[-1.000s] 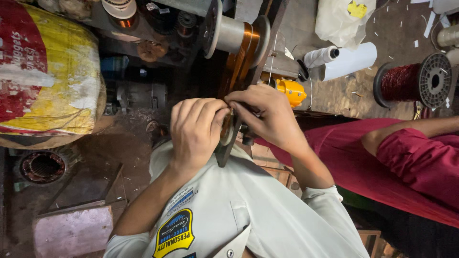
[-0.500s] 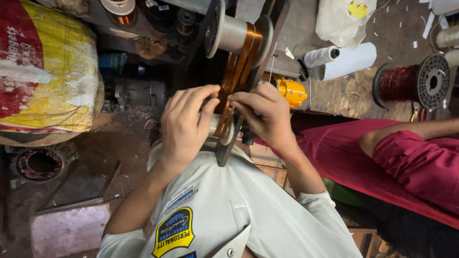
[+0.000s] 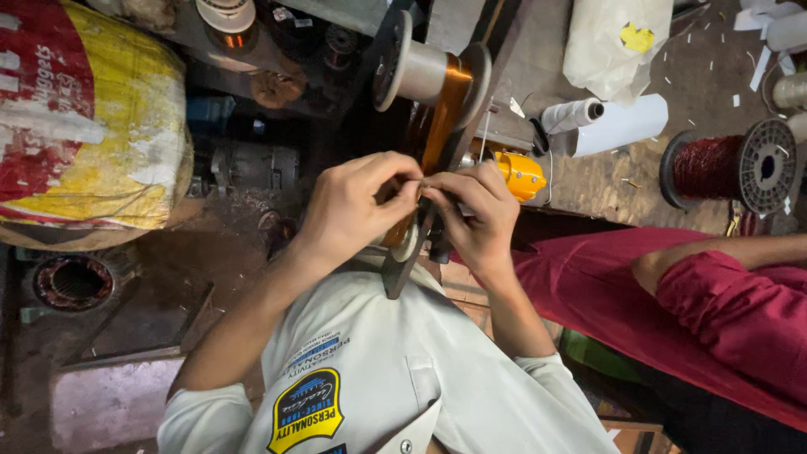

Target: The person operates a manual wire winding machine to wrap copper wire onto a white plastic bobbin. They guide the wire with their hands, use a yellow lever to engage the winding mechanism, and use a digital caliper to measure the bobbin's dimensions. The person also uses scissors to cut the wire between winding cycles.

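A band of amber copper wire runs from a grey spool with metal side discs down to a dark winding bar in front of my chest. My left hand and my right hand meet over this band. Their fingertips touch and pinch the wire together at about mid-length. Part of the coil under my fingers is hidden. My pale shirt with a yellow badge fills the bottom of the view.
A big yellow and red sack lies at the left, with a round motor stator below it. On the bench at the right are a red wire spool, a white roll, a plastic bag and a yellow tool. Another person in crimson clothes sits at the right.
My hands have risen a little along the wire band, and their fingertips have come together into a pinch. The view has shifted slightly.
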